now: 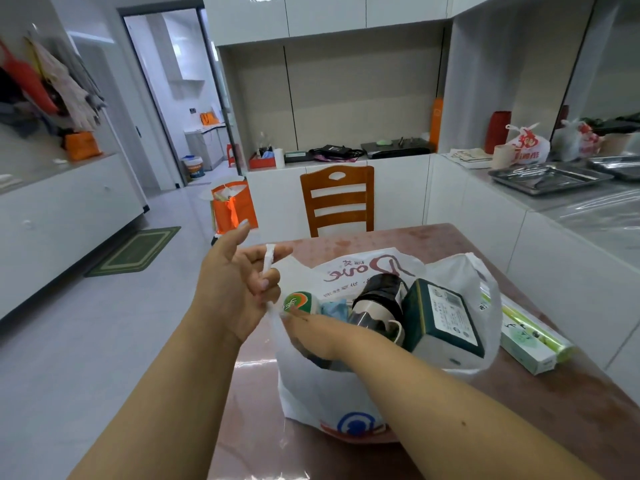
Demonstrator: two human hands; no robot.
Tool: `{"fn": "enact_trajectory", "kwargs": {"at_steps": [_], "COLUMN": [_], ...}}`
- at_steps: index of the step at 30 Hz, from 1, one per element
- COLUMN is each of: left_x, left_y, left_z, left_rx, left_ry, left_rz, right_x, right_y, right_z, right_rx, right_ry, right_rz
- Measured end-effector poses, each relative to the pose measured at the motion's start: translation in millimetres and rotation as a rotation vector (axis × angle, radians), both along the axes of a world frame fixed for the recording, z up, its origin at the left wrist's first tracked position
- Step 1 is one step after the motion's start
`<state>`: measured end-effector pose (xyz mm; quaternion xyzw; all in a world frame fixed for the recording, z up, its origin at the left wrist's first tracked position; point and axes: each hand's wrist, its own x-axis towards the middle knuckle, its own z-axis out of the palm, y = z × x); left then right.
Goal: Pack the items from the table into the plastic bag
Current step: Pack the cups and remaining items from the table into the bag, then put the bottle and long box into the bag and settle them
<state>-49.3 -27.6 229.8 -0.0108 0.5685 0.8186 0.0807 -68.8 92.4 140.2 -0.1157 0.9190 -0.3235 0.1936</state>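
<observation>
White cabinets (346, 13), grey tile floor (86, 323), wooden chair (337, 199).

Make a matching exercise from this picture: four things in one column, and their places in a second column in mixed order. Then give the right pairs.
Things:
1. dark green box
2. long light green box
3. bag handle
4. wooden chair

Places:
A. looped over the left hand
B. inside the plastic bag
C. behind the far end of the table
D. on the table, right of the bag

Pairs: 1-B, 2-D, 3-A, 4-C
</observation>
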Motion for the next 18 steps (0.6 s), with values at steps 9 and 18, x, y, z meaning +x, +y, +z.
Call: {"fn": "enact_trajectory", "kwargs": {"at_steps": [9,18], "left_x": [-16,-107], "left_y": [-8,1], "left_z": [-2,17], "left_rx": [-0.327,-0.680], "left_ry": [-0.097,-0.015], "left_rz": [0.111,0.223], "right_x": [2,-33], "right_y": [74,109], "right_z": [19,127], "right_rx": [-0.523,-0.358], "right_ry": [-0.029,0.302], "right_rz": [-0.281,-0.294]}}
